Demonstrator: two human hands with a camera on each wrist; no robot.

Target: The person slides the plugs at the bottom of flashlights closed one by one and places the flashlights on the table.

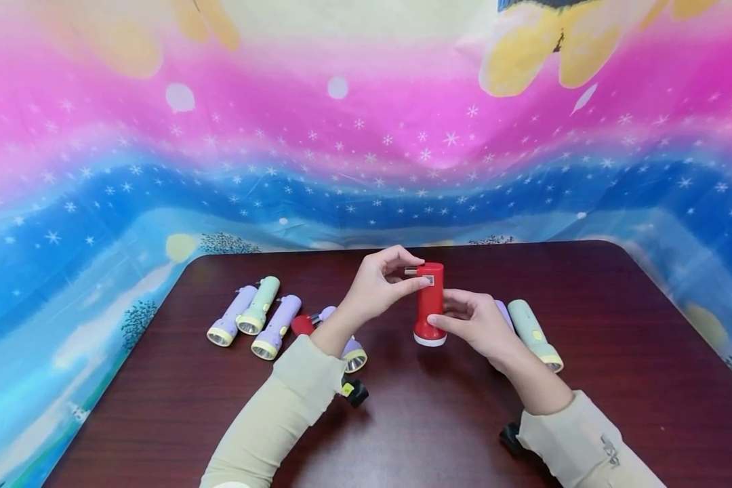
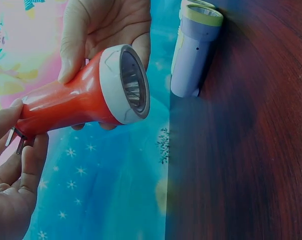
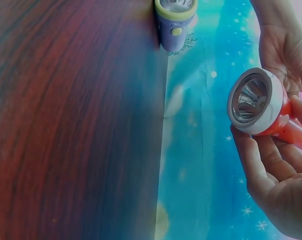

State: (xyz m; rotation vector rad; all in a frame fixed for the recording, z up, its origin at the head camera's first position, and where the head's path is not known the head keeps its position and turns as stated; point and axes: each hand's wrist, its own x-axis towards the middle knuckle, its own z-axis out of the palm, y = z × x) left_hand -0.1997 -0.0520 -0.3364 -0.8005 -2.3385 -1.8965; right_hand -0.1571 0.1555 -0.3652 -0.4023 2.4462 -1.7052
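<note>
A red flashlight with a white head rim is held above the table, its head down and tail up. My left hand pinches the tail end between thumb and fingers, beside metal plug prongs that stick out there. My right hand grips the body near the head, thumb on the near side. In the left wrist view the lens faces right; the right wrist view also shows its reflector.
Purple and green flashlights lie at the left of the brown table. Near my left forearm lie a red piece and a partly hidden purple flashlight. A green flashlight lies right, a purple one behind it. A patterned cloth hangs behind.
</note>
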